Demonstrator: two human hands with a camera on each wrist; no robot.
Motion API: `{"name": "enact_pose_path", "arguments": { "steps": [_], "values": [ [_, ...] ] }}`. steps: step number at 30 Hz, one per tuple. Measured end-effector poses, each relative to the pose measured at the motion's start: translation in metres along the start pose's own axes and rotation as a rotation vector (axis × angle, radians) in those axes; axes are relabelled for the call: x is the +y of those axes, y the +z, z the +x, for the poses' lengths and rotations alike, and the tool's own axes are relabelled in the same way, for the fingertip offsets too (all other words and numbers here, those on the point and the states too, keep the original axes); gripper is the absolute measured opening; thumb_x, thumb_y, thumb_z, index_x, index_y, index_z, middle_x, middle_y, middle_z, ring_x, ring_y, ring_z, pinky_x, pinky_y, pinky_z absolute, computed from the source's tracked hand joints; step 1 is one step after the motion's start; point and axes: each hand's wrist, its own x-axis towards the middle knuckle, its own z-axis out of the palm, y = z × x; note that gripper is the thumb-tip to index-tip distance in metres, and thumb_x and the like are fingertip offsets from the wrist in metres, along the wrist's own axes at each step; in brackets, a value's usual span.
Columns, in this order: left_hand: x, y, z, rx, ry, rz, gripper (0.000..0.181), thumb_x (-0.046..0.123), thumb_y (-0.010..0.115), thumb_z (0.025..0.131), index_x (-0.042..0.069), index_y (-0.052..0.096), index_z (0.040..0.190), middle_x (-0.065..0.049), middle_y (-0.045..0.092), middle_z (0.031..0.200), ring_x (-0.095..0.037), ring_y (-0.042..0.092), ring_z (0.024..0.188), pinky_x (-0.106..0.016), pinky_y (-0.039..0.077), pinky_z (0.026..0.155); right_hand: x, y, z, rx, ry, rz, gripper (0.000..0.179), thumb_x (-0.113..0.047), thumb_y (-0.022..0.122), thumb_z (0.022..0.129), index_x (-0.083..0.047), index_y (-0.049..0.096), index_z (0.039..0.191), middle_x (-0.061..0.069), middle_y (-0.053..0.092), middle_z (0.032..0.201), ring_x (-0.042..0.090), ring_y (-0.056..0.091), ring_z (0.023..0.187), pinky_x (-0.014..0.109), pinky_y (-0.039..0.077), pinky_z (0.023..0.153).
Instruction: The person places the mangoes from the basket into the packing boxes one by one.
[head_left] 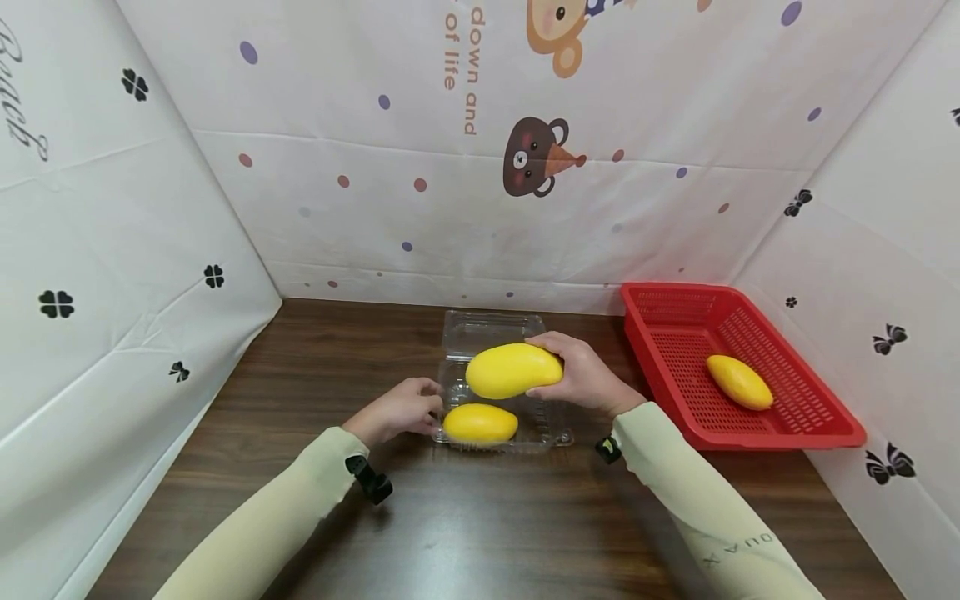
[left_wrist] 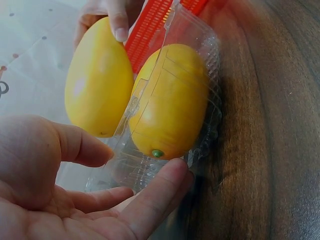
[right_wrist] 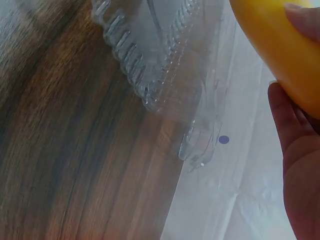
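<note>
In the head view my right hand (head_left: 581, 371) grips a yellow mango (head_left: 510, 371) by its right end, holding it above a clear plastic clamshell box (head_left: 536, 421). Thumb and fingers also show on that mango (right_wrist: 285, 45) at the right wrist view's edge. A second mango (head_left: 480, 423) lies inside the box along its near side, its green stem end facing my left hand (head_left: 405, 410). That hand holds the box's left edge; the left wrist view shows thumb and fingers on either side of the plastic wall. The box's lid (head_left: 487, 335) stands open toward the back.
A red plastic basket (head_left: 660, 367) stands at the right with one mango (head_left: 738, 382) in it. Printed white sheets (head_left: 360, 217) wall the dark wooden table (head_left: 480, 525) at the back and both sides.
</note>
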Motion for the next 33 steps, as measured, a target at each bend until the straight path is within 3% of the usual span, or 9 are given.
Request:
{"name": "enact_pose_path", "arguments": {
  "steps": [11,19,33],
  "values": [
    [-0.001,0.0,0.0,-0.003,-0.001,-0.009,0.051,0.01,0.052,0.099,-0.006,0.044,0.147,-0.024,0.058,0.131,-0.025,0.068,0.096,-0.036,0.064,0.081,0.0,0.005,0.002,-0.036,0.014,0.082,0.078,-0.025,0.094,0.073,-0.027,0.059,0.143,-0.011,0.063,0.12,0.018,0.059,0.098,0.034,0.059,0.084],
    [-0.002,-0.001,0.002,-0.004,-0.001,-0.016,0.051,0.01,0.052,0.099,-0.007,0.044,0.146,-0.024,0.06,0.129,-0.025,0.068,0.095,-0.036,0.064,0.081,-0.005,0.005,0.007,-0.016,0.017,0.041,0.074,-0.026,0.095,0.072,-0.024,0.061,0.138,-0.007,0.064,0.127,0.017,0.059,0.102,0.036,0.058,0.087],
    [0.0,0.0,0.001,0.004,-0.003,-0.009,0.052,0.01,0.053,0.099,-0.006,0.043,0.147,-0.024,0.058,0.132,-0.024,0.067,0.095,-0.036,0.064,0.081,-0.007,0.012,0.017,-0.053,0.012,-0.003,0.072,-0.025,0.094,0.072,-0.022,0.062,0.136,-0.007,0.064,0.125,0.016,0.058,0.102,0.035,0.058,0.087]
  ]
}}
